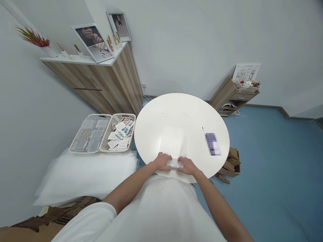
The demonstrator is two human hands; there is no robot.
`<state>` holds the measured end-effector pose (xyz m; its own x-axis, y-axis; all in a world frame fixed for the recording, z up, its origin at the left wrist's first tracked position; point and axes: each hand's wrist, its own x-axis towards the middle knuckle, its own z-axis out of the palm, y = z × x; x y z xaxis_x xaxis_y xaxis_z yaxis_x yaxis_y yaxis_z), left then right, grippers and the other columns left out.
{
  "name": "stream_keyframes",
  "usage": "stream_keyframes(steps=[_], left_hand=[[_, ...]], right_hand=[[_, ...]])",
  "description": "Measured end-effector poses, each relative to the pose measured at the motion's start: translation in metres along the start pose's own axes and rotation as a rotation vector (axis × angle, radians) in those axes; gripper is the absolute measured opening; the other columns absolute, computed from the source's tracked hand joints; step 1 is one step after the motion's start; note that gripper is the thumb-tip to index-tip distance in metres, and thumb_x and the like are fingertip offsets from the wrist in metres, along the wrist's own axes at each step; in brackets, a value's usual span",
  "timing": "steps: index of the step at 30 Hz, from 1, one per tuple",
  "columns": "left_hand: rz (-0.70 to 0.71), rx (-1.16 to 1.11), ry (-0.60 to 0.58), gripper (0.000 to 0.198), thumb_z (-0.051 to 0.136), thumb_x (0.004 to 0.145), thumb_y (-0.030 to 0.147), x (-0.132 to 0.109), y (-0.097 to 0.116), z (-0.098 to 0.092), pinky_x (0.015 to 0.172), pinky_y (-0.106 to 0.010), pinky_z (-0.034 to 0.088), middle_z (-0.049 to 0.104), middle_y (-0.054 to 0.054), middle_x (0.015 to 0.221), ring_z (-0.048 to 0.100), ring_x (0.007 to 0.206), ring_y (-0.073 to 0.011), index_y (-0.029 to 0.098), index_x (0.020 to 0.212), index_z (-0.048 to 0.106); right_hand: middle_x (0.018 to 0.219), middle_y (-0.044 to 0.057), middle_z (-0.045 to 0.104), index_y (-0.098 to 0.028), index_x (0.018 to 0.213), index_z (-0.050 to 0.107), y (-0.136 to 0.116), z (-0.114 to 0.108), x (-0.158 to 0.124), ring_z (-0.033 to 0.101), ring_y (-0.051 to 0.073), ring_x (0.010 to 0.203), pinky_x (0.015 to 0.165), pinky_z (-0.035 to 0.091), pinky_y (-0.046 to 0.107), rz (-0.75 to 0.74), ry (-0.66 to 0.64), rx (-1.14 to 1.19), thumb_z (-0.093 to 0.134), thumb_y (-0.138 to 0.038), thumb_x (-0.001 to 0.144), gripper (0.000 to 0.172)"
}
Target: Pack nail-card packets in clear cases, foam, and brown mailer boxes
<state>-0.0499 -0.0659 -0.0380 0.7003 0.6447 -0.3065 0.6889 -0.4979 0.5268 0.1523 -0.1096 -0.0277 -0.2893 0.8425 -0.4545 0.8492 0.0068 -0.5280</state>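
Near the front edge of the round white table (pixel 161 111), a small whitish, partly see-through packet (pixel 175 163) lies between my two hands. My left hand (pixel 163 161) grips its left end, thumb and fingers curled round it. Its right end is held by my right hand (pixel 187 166) in the same way. What is inside the packet cannot be made out. Just beyond it, a pale, thin sheet-like patch (pixel 173 139) shows on the tabletop; whether it joins the packet is unclear.
A pixelated purple item (pixel 213 144) lies on the table's right side. To the left stand a basket of printed cards (pixel 101 148) and a basket of clear cases (pixel 73 148), beside stacked white sheets (pixel 93 171). Cardboard pieces (pixel 232 163) sit in a box on the floor at right.
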Motion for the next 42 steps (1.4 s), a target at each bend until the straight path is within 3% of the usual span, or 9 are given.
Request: stream_keyframes(steps=[6,12,18,27,31,33,36,39,42], left_hand=[[0.023,-0.062,-0.003,0.039,0.054,0.065,0.034,-0.017,-0.001,0.010,0.092,-0.037,0.029,0.060,-0.004,0.107,0.051,0.103,-0.0243,0.023,0.103,0.056],[0.008,-0.131,-0.075,0.031,0.045,0.075,0.036,-0.019,-0.002,0.004,0.079,-0.031,0.039,0.057,-0.005,0.108,0.055,0.093,-0.0212,0.022,0.097,0.060],[-0.053,-0.275,-0.030,0.030,0.044,0.076,0.037,-0.016,-0.013,-0.003,0.076,-0.027,0.041,0.061,-0.005,0.098,0.056,0.090,-0.0198,0.020,0.095,0.061],[-0.413,-0.293,0.092,0.021,0.047,0.075,0.031,-0.011,-0.044,0.003,0.069,-0.027,0.041,0.063,-0.005,0.085,0.057,0.081,-0.0194,0.017,0.083,0.059],[-0.496,-0.240,0.164,0.032,0.048,0.073,0.024,-0.012,-0.043,0.007,0.074,-0.030,0.040,0.059,-0.008,0.096,0.054,0.090,-0.0215,0.015,0.103,0.051],[-0.452,-0.160,0.248,0.045,0.048,0.072,0.021,-0.015,-0.036,0.007,0.082,-0.031,0.038,0.052,-0.009,0.112,0.048,0.103,-0.0214,0.018,0.117,0.041],[-0.240,0.014,0.306,0.051,0.047,0.073,0.020,-0.019,-0.021,0.004,0.093,-0.035,0.030,0.039,-0.009,0.129,0.036,0.118,-0.0228,0.021,0.122,0.035],[-0.039,0.136,0.232,0.048,0.052,0.072,0.027,-0.019,-0.007,0.000,0.100,-0.044,0.016,0.030,-0.008,0.138,0.022,0.127,-0.0278,0.024,0.119,0.040],[0.036,0.179,0.120,0.055,0.060,0.066,0.036,-0.013,-0.001,0.002,0.100,-0.049,0.010,0.030,-0.009,0.138,0.019,0.128,-0.0311,0.024,0.117,0.042]], right_hand=[[0.092,0.004,0.059,-0.023,0.098,0.054,-0.007,0.010,-0.013,0.052,0.020,0.084,0.069,0.036,0.028,0.018,-0.008,0.072,0.058,-0.036,0.066,0.035],[0.090,0.003,0.062,-0.022,0.092,0.057,-0.008,0.014,-0.015,0.054,0.019,0.081,0.070,0.038,0.028,0.011,0.002,0.208,0.048,-0.036,0.074,0.025],[0.100,0.007,0.060,-0.020,0.096,0.059,-0.008,0.015,-0.011,0.054,0.020,0.091,0.077,0.039,0.030,0.044,0.094,0.294,0.036,-0.046,0.081,0.038],[0.093,0.003,0.061,-0.023,0.101,0.051,0.015,0.023,-0.005,0.056,0.018,0.084,0.073,0.042,0.030,0.188,0.203,0.377,0.034,-0.032,0.081,0.028],[0.098,0.006,0.058,-0.021,0.113,0.043,0.024,0.030,-0.003,0.055,0.020,0.086,0.074,0.043,0.034,0.253,0.272,0.315,0.037,-0.024,0.078,0.035],[0.112,0.010,0.051,-0.020,0.121,0.035,0.022,0.031,-0.002,0.050,0.022,0.102,0.083,0.041,0.036,0.231,0.380,0.224,0.040,-0.021,0.076,0.046],[0.127,0.012,0.040,-0.020,0.123,0.033,0.013,0.031,-0.002,0.036,0.024,0.118,0.094,0.033,0.040,0.158,0.503,0.037,0.044,-0.024,0.076,0.049],[0.132,0.011,0.037,-0.021,0.115,0.042,0.004,0.030,0.001,0.030,0.026,0.123,0.097,0.027,0.043,0.018,0.406,-0.091,0.050,-0.033,0.075,0.042],[0.136,0.010,0.033,-0.022,0.110,0.045,-0.001,0.031,0.005,0.024,0.027,0.127,0.098,0.021,0.045,-0.100,0.239,-0.182,0.060,-0.035,0.068,0.046]])
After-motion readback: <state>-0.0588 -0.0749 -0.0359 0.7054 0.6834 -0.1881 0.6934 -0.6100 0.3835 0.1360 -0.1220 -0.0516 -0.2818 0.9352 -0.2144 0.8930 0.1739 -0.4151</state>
